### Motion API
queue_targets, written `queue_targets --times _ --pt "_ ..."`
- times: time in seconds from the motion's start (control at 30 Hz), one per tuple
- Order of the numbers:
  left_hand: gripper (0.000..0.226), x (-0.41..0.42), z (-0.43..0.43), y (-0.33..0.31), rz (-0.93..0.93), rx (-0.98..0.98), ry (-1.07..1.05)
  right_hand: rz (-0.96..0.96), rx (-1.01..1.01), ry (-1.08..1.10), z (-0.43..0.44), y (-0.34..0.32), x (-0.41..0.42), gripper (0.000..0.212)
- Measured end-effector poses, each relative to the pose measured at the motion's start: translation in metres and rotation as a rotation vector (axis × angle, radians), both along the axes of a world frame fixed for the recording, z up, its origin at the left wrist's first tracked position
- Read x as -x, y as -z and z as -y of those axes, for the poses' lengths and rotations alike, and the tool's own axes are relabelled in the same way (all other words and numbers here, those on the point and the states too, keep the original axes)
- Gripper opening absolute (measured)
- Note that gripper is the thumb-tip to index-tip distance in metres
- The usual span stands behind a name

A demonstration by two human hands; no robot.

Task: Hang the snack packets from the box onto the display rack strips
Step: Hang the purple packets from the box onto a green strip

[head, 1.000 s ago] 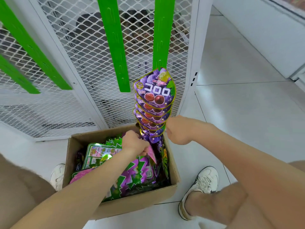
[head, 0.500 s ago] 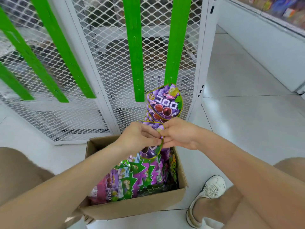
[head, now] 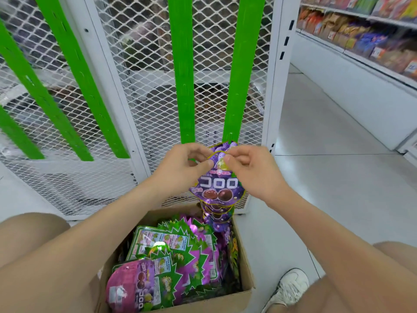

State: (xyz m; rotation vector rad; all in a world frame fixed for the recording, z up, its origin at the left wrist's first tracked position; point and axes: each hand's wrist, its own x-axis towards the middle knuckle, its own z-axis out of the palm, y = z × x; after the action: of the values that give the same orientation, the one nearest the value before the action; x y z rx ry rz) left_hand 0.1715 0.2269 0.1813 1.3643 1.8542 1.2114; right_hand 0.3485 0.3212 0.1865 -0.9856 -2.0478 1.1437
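Right now the purple packet (head: pixel 217 186) sits at the lower end of the rightmost green strip (head: pixel 241 75). Left hand (head: pixel 182 168) pinches its top edge at 10 o'clock and right hand (head: pixel 250 170) at 2 o'clock, so the body dangles below the grip. Hooked or not: can't tell. A few like packets overlap beneath it. The box (head: pixel 244 274) at 6 o'clock is full of packets, so likely most of the job is left.
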Motion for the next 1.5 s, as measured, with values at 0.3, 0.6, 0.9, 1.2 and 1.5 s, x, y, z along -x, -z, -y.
queue_targets --times 0.3,0.6,0.9,1.2,1.5 --pt "0.067 -0.008 -0.069 -0.034 -0.056 -0.066 0.112 -0.120 -0.229 0.288 -0.054 -0.023 0.017 0.010" --pt "0.008 -0.006 -0.089 -0.029 0.221 -0.126 0.107 -0.104 -0.248 0.358 -0.057 -0.026 0.028 0.031" --pt "0.019 -0.004 -0.084 -0.024 0.313 -0.140 0.065 -0.065 -0.266 0.338 -0.054 -0.017 0.022 0.044" --pt "0.032 0.007 -0.076 -0.015 -0.016 -0.171 0.124 0.236 -0.388 0.238 -0.065 -0.011 0.011 0.034" --pt "0.029 0.010 -0.038 0.029 -0.600 -0.022 -0.235 0.291 -0.226 0.101 -0.071 0.001 0.022 0.011"
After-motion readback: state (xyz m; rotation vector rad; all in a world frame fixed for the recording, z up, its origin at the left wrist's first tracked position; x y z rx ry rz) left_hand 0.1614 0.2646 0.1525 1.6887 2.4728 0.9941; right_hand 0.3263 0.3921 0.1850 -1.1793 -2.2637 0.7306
